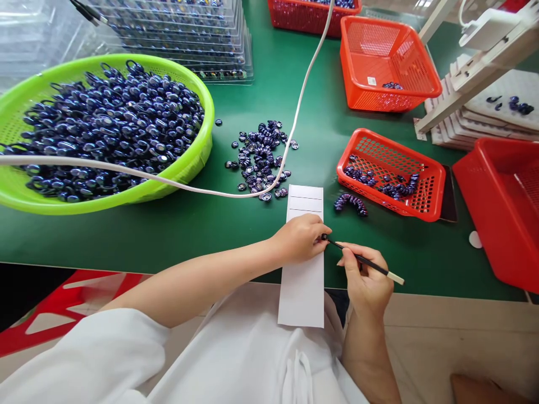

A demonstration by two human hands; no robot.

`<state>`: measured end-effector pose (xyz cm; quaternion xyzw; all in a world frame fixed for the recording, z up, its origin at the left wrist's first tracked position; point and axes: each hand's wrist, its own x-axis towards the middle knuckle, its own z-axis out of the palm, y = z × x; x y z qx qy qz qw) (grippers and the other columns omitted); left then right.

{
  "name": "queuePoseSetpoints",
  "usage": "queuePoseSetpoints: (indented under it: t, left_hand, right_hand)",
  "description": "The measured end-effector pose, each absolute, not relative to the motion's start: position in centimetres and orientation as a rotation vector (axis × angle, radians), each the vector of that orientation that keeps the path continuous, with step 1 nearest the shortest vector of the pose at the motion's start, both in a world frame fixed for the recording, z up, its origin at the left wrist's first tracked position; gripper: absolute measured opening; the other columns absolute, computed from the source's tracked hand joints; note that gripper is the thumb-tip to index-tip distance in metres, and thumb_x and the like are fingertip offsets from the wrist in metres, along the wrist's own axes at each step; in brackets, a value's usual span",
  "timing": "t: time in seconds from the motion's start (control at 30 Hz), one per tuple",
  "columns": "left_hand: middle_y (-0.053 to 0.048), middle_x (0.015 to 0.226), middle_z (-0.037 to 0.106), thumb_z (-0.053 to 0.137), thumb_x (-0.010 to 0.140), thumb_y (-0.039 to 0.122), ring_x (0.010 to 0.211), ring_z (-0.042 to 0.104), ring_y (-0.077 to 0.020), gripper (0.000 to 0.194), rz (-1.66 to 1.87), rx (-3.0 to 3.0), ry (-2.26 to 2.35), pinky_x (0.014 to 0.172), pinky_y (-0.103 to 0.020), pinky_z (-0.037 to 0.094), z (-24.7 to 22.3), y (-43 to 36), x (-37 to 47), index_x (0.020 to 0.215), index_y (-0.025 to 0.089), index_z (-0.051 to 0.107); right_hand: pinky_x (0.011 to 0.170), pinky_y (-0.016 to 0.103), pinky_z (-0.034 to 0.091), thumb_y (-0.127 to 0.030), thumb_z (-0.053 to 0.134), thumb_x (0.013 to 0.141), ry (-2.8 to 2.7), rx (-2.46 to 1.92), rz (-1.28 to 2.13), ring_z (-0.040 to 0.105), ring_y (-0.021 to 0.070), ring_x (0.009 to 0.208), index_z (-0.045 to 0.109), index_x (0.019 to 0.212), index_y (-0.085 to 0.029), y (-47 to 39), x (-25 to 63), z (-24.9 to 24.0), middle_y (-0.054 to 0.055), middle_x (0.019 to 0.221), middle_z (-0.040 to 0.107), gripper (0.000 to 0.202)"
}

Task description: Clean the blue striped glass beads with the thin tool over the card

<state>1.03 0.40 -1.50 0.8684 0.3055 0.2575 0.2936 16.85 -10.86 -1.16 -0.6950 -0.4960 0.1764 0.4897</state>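
Observation:
My left hand (300,238) is closed, pinching a small dark part (324,237) between thumb and fingers. It rests over a long white paper strip (302,294) with dark lines across its far end; the strip hangs over the table's near edge. In my right hand (370,283) is a slim black stick tool (373,265) with a pale rear end, held like a pen. Its tip meets the small part; the exact kind of tip is too small to tell. Beyond my hands lie a curved row of shiny blue-purple parts (351,203) and a loose pile of similar parts (261,157).
A green basket (206,132) heaped with dark looped pieces stands left. A white cable (223,194) crosses the table. Red baskets (435,193) (389,101) and a red bin (497,224) stand right. Stacked clear trays (236,56) are at the back.

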Motion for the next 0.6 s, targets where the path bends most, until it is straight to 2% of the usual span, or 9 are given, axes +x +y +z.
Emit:
queuePoseSetpoints:
  t: [0.23, 0.43, 0.6]
  left_hand:
    - [-0.008, 0.087, 0.069, 0.068, 0.085, 0.016, 0.074, 0.063, -0.0159, 0.018, 0.676, 2.316, 0.796, 0.068, -0.027, 0.055, -1.29, 0.48, 1.03, 0.101, 0.011, 0.074]
    - [-0.007, 0.088, 0.069, 0.069, 0.084, 0.018, 0.073, 0.064, -0.0155, 0.019, 0.641, 2.288, 0.808, 0.069, -0.027, 0.056, -1.47, 0.39, 1.16, 0.102, 0.013, 0.074]
    - [-0.007, 0.089, 0.069, 0.07, 0.086, 0.021, 0.072, 0.063, -0.0144, 0.021, 0.71, 2.257, 0.842, 0.07, -0.027, 0.056, -1.04, 0.8, 0.87, 0.106, 0.013, 0.072]
  right_hand:
    - [0.057, 0.025, 0.055, -0.025, 0.07, 0.089, -1.135, -1.608, 0.459, 0.066, 0.0101, 0.059, 0.072, 0.097, -0.022, -10.73, 16.62, -1.08, 0.002, 0.091, 0.074, 0.009]
    - [0.062, 0.028, 0.058, -0.024, 0.07, 0.088, -1.188, -1.629, 0.369, 0.068, 0.0118, 0.062, 0.073, 0.101, -0.023, -10.85, 16.32, -1.6, 0.004, 0.098, 0.076, 0.013]
    - [0.063, 0.03, 0.06, -0.027, 0.071, 0.088, -1.024, -1.47, 0.475, 0.07, 0.013, 0.061, 0.07, 0.095, -0.021, -10.66, 16.28, -1.05, 0.005, 0.098, 0.076, 0.01]
